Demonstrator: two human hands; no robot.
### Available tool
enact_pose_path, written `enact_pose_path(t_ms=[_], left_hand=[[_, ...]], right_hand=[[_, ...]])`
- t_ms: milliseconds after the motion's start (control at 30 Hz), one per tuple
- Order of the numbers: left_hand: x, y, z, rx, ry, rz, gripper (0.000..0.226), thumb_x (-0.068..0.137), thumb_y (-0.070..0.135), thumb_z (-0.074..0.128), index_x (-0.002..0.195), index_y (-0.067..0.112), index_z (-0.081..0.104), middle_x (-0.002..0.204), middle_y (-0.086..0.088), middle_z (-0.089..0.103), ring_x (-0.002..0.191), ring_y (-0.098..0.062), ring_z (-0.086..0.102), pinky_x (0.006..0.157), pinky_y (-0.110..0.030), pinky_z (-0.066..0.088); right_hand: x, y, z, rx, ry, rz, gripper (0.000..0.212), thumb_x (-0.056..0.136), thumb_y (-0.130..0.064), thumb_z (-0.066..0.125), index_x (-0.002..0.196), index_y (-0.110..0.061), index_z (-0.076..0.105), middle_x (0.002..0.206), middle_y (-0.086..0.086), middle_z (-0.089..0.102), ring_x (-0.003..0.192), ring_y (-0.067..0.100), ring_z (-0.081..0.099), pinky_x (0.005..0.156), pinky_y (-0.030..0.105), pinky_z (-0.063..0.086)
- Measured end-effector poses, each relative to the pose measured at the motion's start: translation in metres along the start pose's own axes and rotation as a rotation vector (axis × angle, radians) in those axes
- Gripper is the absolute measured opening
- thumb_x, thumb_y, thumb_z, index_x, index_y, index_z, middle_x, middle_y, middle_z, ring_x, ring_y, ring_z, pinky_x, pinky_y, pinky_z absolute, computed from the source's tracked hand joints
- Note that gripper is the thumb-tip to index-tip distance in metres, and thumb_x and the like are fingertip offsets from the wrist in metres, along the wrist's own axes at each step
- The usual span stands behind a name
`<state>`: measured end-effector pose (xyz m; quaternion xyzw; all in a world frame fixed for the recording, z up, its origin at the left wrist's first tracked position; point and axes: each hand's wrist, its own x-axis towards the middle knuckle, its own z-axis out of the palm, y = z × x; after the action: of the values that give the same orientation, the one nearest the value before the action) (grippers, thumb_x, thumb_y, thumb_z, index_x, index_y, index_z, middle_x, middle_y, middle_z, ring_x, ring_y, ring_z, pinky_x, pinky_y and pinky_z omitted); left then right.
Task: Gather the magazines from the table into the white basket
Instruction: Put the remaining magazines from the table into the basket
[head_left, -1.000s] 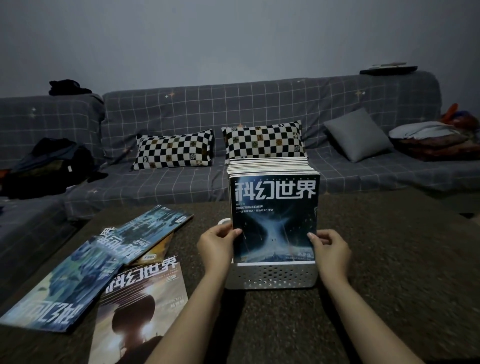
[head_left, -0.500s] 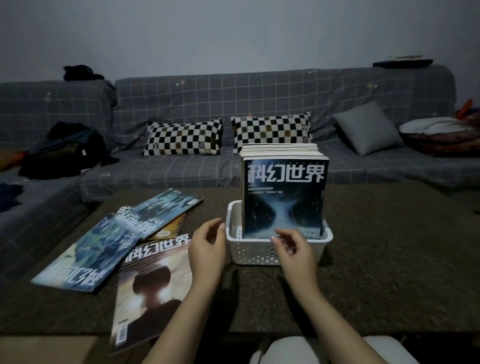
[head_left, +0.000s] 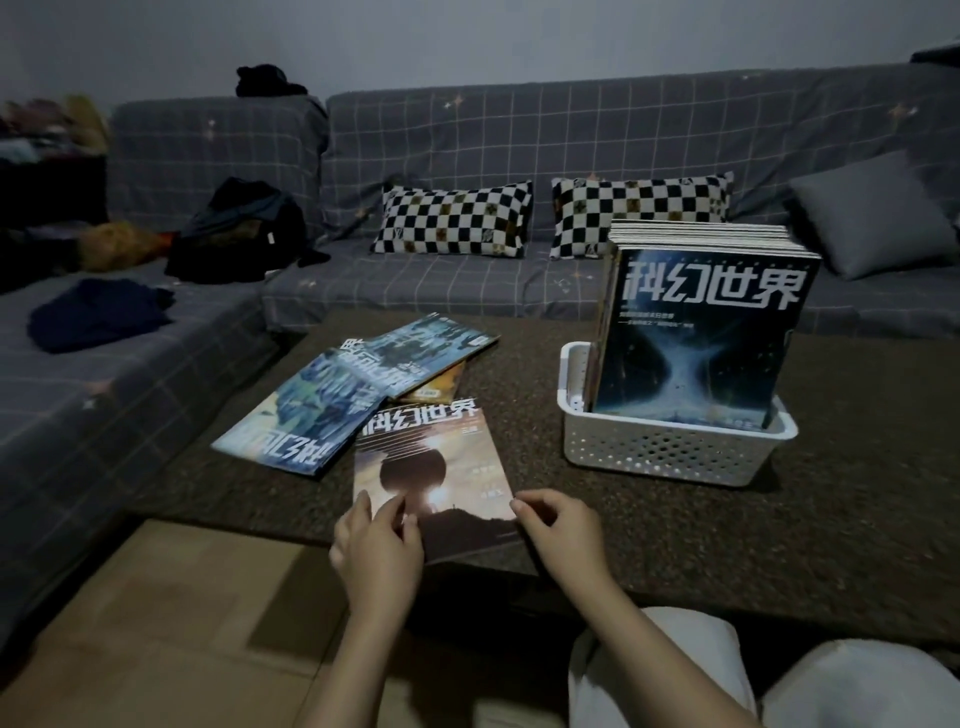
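Observation:
A white perforated basket (head_left: 670, 456) stands on the dark table (head_left: 727, 540) at the right, with several magazines (head_left: 696, 332) upright in it. Flat on the table's left part lie a sunset-cover magazine (head_left: 431, 462), two blue ones (head_left: 311, 415) (head_left: 415, 345) and a yellow one (head_left: 439, 387) partly under them. My left hand (head_left: 376, 543) rests with bent fingers on the sunset magazine's near left corner. My right hand (head_left: 558, 530) touches that magazine's near right edge with loosely bent fingertips. Neither hand has lifted it.
A grey checked sofa (head_left: 571, 140) wraps round the far and left sides, with two checkered cushions (head_left: 457, 218), a grey cushion (head_left: 867, 218) and dark clothes (head_left: 239, 234). My knees in white trousers (head_left: 779, 680) are at the table's near edge. Wooden floor (head_left: 156, 623) shows lower left.
Both hands left the basket and its front magazine and moved left and nearer, onto the sunset-cover magazine. My view has swung left and down.

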<state>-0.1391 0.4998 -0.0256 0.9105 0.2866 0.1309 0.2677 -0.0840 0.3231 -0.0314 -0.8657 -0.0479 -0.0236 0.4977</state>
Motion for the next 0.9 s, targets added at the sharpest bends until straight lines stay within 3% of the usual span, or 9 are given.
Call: enact_pose_path(t_ms=[100,233,367,533,700,900], left_hand=[[-0.001,0.003,-0.002,-0.078,0.022,-0.042,0.031,0.092,0.027,0.055,0.122,0.019,0.063,0.15,-0.014,0.036,0.134,-0.035,0.028,0.105,-0.047,0.027],[-0.006,0.009,-0.006,-0.167,0.026,-0.118,0.036,0.091,0.025,0.057,0.126,0.016,0.06,0.145,-0.017,0.041,0.13,-0.037,0.036,0.105,-0.045,0.029],[-0.016,-0.006,-0.008,-0.321,0.047,-0.154,0.041,0.086,0.021,0.065,0.124,0.007,0.06,0.128,-0.018,0.055,0.113,-0.033,0.054,0.097,-0.039,0.044],[-0.028,-0.013,-0.013,-0.589,-0.016,-0.334,0.033,0.076,0.024,0.077,0.1,0.01,0.06,0.092,-0.007,0.069,0.083,-0.025,0.066,0.076,-0.035,0.053],[-0.038,-0.008,-0.015,-0.677,-0.091,-0.266,0.016,0.084,0.021,0.068,0.093,0.012,0.058,0.073,0.001,0.065,0.061,-0.013,0.061,0.052,-0.027,0.045],[-0.047,0.003,-0.029,-0.887,-0.098,-0.123,0.014,0.087,0.013,0.065,0.091,0.017,0.053,0.072,-0.002,0.071,0.061,-0.02,0.067,0.06,-0.034,0.051]], right_hand=[[-0.001,-0.005,0.005,-0.038,-0.007,0.025,0.026,0.085,-0.03,0.065,0.106,-0.017,0.071,0.101,-0.003,0.072,0.089,0.007,0.064,0.072,0.016,0.043],[-0.002,-0.009,-0.001,-0.082,0.052,0.085,0.027,0.083,-0.029,0.067,0.104,-0.013,0.072,0.1,0.001,0.073,0.091,0.013,0.066,0.071,0.017,0.041],[-0.011,-0.004,-0.017,-0.172,0.092,0.154,0.029,0.08,-0.036,0.069,0.099,-0.015,0.072,0.089,0.001,0.074,0.085,0.017,0.067,0.066,0.022,0.042],[-0.03,-0.001,-0.035,-0.33,0.028,0.247,0.025,0.076,-0.05,0.067,0.077,-0.025,0.071,0.08,-0.007,0.071,0.076,0.015,0.064,0.064,0.026,0.044],[-0.046,-0.004,-0.047,-0.335,-0.014,0.314,0.032,0.073,-0.052,0.069,0.065,-0.023,0.059,0.072,-0.008,0.067,0.068,0.012,0.059,0.059,0.026,0.04],[-0.055,-0.004,-0.063,-0.137,-0.057,0.327,0.027,0.07,-0.045,0.075,0.068,-0.021,0.063,0.071,-0.005,0.067,0.068,0.011,0.06,0.057,0.026,0.042]])
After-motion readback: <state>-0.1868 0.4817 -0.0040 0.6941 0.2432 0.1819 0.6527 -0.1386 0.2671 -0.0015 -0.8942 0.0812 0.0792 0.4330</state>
